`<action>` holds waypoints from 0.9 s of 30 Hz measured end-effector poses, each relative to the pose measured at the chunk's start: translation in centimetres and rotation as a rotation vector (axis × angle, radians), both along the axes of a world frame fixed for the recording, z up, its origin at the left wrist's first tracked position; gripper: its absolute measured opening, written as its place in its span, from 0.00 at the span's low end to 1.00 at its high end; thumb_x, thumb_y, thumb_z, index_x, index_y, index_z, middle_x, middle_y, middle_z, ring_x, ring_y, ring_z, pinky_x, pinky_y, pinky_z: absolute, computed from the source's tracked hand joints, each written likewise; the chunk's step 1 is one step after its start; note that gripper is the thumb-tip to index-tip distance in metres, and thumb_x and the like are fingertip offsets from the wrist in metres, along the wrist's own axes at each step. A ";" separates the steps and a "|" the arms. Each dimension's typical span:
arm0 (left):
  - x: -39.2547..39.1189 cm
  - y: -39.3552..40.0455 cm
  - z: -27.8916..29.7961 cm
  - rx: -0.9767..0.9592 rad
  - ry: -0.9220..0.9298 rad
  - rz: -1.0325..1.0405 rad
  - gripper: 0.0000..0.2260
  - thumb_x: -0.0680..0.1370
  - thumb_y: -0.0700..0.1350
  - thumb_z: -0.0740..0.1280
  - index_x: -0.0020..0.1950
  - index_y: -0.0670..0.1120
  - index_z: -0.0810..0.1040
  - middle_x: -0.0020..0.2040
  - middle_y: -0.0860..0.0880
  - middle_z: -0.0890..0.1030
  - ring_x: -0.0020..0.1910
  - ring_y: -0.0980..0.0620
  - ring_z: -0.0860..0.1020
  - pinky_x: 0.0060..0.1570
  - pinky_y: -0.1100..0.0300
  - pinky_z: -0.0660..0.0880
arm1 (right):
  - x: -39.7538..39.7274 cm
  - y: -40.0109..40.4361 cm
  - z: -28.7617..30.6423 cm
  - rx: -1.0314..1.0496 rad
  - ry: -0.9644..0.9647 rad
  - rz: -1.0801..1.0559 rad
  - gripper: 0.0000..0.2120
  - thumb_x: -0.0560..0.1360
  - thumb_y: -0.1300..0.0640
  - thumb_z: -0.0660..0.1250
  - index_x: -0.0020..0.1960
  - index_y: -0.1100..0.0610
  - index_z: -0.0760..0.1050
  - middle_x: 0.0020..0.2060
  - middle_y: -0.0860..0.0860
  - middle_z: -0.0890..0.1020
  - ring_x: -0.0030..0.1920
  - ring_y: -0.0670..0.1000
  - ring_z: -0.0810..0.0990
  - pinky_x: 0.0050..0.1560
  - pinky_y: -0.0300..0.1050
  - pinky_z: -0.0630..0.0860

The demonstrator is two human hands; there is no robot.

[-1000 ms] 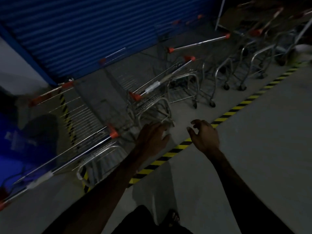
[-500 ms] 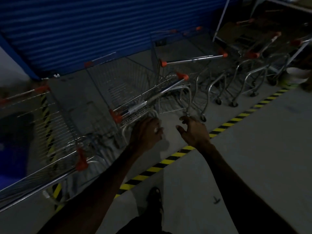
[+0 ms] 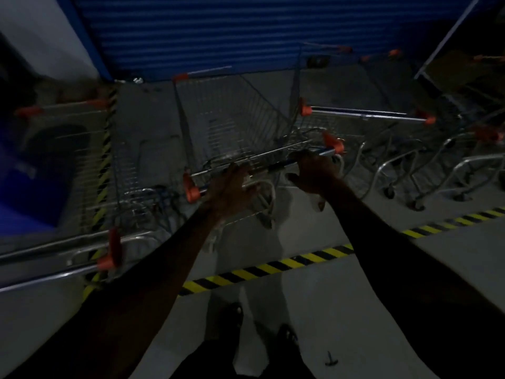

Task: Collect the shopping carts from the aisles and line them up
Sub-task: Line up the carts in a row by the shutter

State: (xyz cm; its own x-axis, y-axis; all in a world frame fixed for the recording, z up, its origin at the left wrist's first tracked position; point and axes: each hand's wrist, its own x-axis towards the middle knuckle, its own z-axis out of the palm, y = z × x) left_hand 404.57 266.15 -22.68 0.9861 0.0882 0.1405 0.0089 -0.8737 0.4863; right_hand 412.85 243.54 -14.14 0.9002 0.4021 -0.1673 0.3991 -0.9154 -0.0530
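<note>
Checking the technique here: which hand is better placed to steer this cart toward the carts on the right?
Probably the right hand: it sits on the cart handle near its right orange end cap, nearest those carts. The left hand is nearer the left cap.

Carts (image 3: 366, 116) crowd left, right, ahead – shutter (image 3: 205, 31) blocks beyond; floor (image 3: 369, 283) behind striped line open

Blue roller shutter (image 3: 218, 31), hazard-striped floor tape (image 3: 273, 268)

Store cart bay: wire shopping carts (image 3: 240, 132), blue roller shutter (image 3: 218, 31), hazard-striped floor tape (image 3: 273, 269).
</note>
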 end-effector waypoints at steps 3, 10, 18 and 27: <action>-1.4 -0.1 2.1 0.028 0.129 0.063 0.29 0.80 0.64 0.66 0.75 0.48 0.75 0.66 0.41 0.82 0.65 0.37 0.80 0.64 0.46 0.76 | 2.7 -0.4 -1.8 -0.029 0.024 0.090 0.29 0.79 0.43 0.70 0.76 0.54 0.74 0.74 0.58 0.75 0.75 0.61 0.72 0.74 0.56 0.70; -2.5 -0.4 1.8 0.103 0.134 0.159 0.33 0.79 0.75 0.55 0.63 0.51 0.82 0.52 0.45 0.87 0.54 0.41 0.85 0.58 0.49 0.79 | 5.4 -2.2 -4.2 -0.043 0.038 0.191 0.29 0.73 0.32 0.62 0.65 0.46 0.83 0.66 0.54 0.82 0.70 0.62 0.77 0.74 0.60 0.67; -6.1 -0.1 1.4 0.189 0.449 0.295 0.46 0.66 0.89 0.45 0.62 0.61 0.85 0.59 0.52 0.86 0.64 0.47 0.82 0.75 0.39 0.67 | 0.8 -3.8 -2.3 -0.105 0.203 0.290 0.33 0.77 0.27 0.64 0.56 0.57 0.80 0.51 0.57 0.84 0.54 0.59 0.82 0.52 0.48 0.71; -13.6 -2.0 4.3 0.330 0.584 0.363 0.52 0.60 0.91 0.43 0.50 0.54 0.87 0.42 0.52 0.85 0.57 0.50 0.82 0.81 0.35 0.43 | -5.8 -6.8 -3.2 0.012 0.234 0.359 0.34 0.71 0.21 0.59 0.31 0.53 0.68 0.27 0.49 0.71 0.30 0.48 0.73 0.31 0.41 0.63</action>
